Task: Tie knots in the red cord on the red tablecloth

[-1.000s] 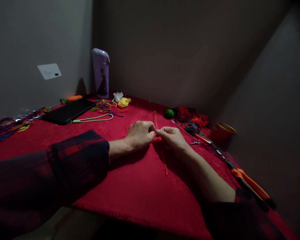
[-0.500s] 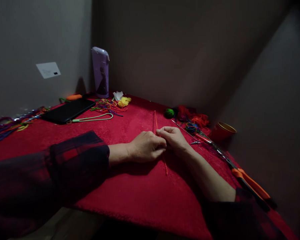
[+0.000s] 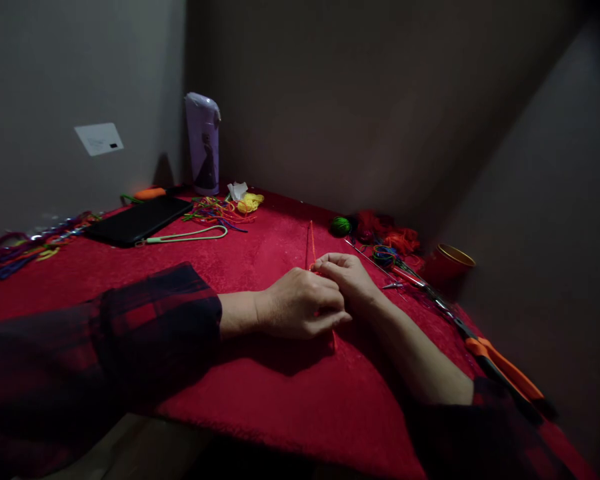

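A thin orange thread (image 3: pixel 313 239) runs up from the fingers of my right hand (image 3: pixel 349 275), which pinches it between thumb and forefinger. My left hand (image 3: pixel 303 301) lies across in front, closed, its knuckles up and its fingers bent toward the right hand, touching or nearly touching it. Part of the thread hangs below the left hand's fingers over the red cloth (image 3: pixel 270 387). What the left fingers grip is mostly hidden behind the hand; the thread passes through that spot.
On the left lie a black phone (image 3: pixel 140 221) with a pale green strap (image 3: pixel 187 236), tangled threads (image 3: pixel 217 212) and a yellow skein (image 3: pixel 251 202). A purple case (image 3: pixel 203 143) stands behind. Rightward are a green thread ball (image 3: pixel 340 226), red yarn (image 3: pixel 400 240), a cup (image 3: pixel 447 265) and orange-handled scissors (image 3: pixel 510 373).
My left hand has shifted slightly right and down, its lower fingers reaching further across the thread's hanging end. My right hand keeps its pinch in nearly the same place.
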`<state>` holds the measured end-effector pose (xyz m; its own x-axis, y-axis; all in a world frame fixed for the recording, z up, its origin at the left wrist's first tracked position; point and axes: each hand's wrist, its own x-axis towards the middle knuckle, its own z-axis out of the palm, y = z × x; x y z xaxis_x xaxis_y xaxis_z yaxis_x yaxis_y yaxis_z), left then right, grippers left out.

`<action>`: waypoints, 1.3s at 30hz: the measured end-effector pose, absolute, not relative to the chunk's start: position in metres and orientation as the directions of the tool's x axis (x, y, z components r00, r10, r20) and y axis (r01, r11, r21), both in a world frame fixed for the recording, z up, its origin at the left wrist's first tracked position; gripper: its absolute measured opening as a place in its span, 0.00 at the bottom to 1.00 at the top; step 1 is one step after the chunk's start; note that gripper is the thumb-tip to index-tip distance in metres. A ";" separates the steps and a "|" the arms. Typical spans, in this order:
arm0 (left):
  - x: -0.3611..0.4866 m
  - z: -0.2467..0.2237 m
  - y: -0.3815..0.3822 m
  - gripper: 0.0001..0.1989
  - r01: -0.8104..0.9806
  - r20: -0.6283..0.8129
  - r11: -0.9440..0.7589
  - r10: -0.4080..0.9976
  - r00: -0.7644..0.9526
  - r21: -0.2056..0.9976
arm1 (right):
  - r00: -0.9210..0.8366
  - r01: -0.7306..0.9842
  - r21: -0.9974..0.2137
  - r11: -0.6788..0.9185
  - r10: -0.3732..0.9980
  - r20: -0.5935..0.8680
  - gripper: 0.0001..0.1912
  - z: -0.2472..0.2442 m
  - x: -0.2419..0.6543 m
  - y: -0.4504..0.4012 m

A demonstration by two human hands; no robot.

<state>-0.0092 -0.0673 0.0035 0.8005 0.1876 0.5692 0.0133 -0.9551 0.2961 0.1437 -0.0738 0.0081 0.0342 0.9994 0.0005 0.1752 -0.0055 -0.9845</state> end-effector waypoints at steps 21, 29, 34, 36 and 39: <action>-0.003 0.010 -0.047 0.04 0.381 0.324 -0.436 0.889 0.324 0.815 | -0.041 0.263 -0.964 0.043 0.999 0.033 0.15 -0.001 0.145 -0.071; -0.002 0.002 -0.041 0.07 0.353 0.269 -0.406 0.887 0.376 0.843 | -0.055 0.263 -0.963 0.059 0.997 0.046 0.15 -0.005 0.146 -0.068; -0.003 0.002 -0.040 0.07 0.367 0.254 -0.415 0.874 0.413 0.832 | -0.062 0.285 -0.957 0.061 0.997 0.045 0.16 -0.005 0.145 -0.069; -0.003 0.004 -0.041 0.08 0.400 0.285 -0.435 0.880 0.381 0.807 | -0.062 0.301 -0.952 0.064 0.997 0.047 0.16 -0.004 0.145 -0.069; -0.003 0.004 -0.040 0.09 0.411 0.327 -0.446 0.886 0.329 0.795 | -0.061 0.324 -0.944 0.064 0.997 0.046 0.15 -0.002 0.144 -0.070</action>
<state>-0.0028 -0.0398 0.0040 0.3288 0.8860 0.3268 0.4113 -0.4459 0.7950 0.1442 -0.0704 -0.0021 -0.0610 0.9971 0.0463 0.3237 0.0637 -0.9440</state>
